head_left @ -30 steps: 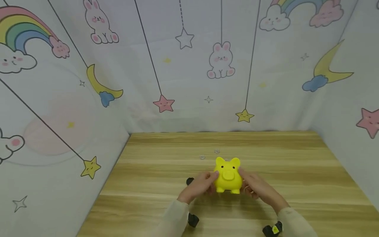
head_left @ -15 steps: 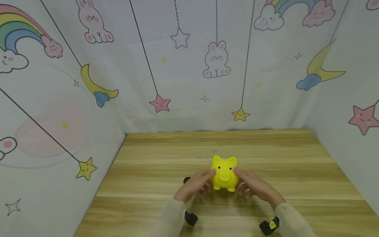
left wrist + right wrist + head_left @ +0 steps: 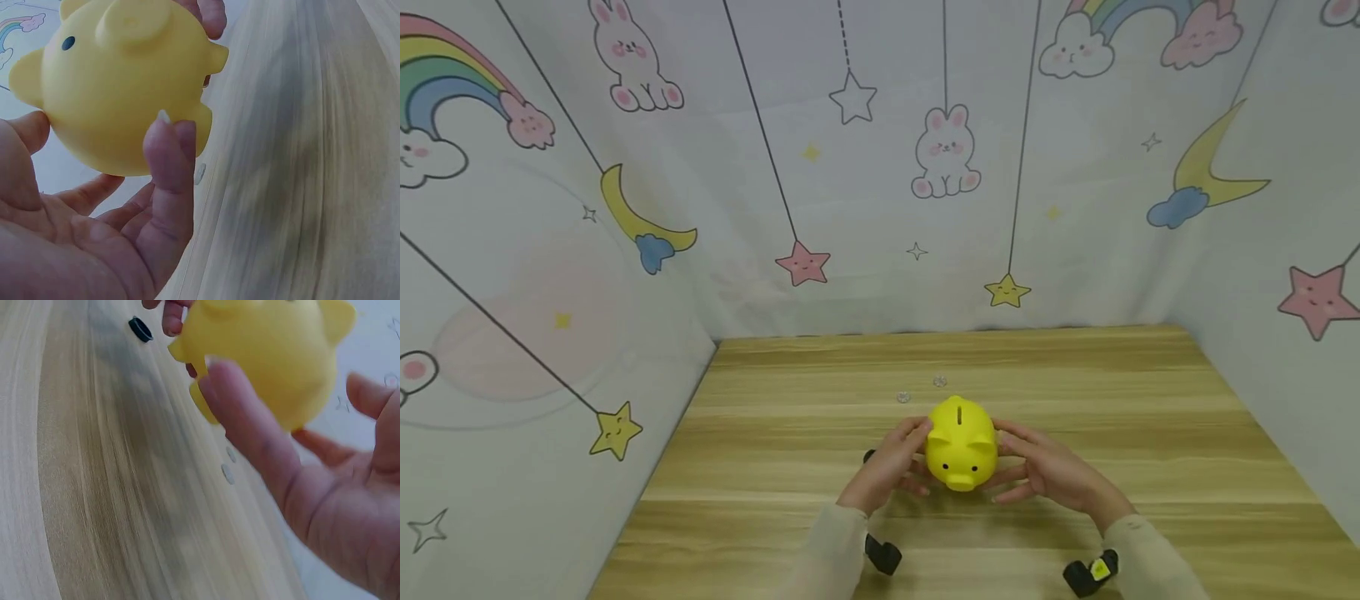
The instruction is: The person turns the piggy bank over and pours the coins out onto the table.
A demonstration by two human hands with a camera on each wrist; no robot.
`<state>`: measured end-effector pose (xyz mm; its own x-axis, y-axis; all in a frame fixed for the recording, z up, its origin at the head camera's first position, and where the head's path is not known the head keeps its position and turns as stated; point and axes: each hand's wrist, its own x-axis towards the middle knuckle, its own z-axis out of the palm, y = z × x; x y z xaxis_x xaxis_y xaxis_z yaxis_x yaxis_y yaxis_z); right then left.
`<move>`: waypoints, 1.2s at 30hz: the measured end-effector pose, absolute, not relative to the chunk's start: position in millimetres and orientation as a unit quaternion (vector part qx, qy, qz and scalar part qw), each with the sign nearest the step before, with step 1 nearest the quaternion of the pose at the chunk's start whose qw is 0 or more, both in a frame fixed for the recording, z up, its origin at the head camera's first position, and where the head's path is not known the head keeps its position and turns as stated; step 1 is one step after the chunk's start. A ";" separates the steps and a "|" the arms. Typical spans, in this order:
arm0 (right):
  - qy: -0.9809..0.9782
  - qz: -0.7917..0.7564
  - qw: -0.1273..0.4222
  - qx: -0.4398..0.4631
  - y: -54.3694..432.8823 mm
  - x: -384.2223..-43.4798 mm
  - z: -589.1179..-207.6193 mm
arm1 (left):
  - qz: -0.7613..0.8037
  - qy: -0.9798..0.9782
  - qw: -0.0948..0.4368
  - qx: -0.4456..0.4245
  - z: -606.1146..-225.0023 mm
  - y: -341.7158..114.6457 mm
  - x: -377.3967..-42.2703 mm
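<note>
A yellow piggy bank (image 3: 961, 446) is held between both hands, its snout pointing toward the person and the coin slot on its back visible in the head view. My left hand (image 3: 886, 467) grips its left side, thumb near the ear and fingers beneath and around the body. From the other side my right hand (image 3: 1052, 468) holds it with spread, bent fingers. In the left wrist view the piggy bank (image 3: 125, 87) is off the table. Two silver coins, a nearer coin (image 3: 903, 397) and a farther coin (image 3: 940, 381), lie on the table beyond it.
A dark round cap (image 3: 140, 329) lies on the wood-grain table (image 3: 760, 467), mostly behind the left hand in the head view. Black wrist devices, such as the right one (image 3: 1090, 573), hang by the sleeves. A cartoon-printed cloth (image 3: 880, 208) walls the table's back and sides.
The piggy bank has tipped forward between the hands: its face looked at the camera before, and now its slotted back shows. Both hands have shifted their hold along its sides.
</note>
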<state>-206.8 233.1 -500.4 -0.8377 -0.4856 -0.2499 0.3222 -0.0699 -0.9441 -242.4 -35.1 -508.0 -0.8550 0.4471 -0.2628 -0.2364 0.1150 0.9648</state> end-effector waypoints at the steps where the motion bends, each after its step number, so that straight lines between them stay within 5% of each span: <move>1: 0.631 -0.726 0.269 -0.054 231.8 -207.2 -500.5 | 0.659 0.702 0.259 0.076 -508.2 -34.7 -242.3; 9: 0.696 -0.688 0.208 0.005 220.0 -207.9 -497.5 | 0.652 0.709 0.256 0.082 -509.1 -30.8 -243.4; 23: 0.700 -0.699 0.131 -0.070 225.8 -203.9 -508.8 | 0.683 0.665 0.230 0.197 -513.4 -39.3 -245.7; 36: 0.716 -0.678 0.143 -0.082 233.0 -208.3 -508.2 | 0.680 0.668 0.237 0.187 -515.3 -39.1 -248.4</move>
<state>-208.3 233.0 -508.2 -0.9458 -0.3113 -0.0927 0.0758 0.0660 -0.9949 -248.4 -39.1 -515.3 -0.8176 0.5724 -0.0631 -0.0740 0.0042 0.9972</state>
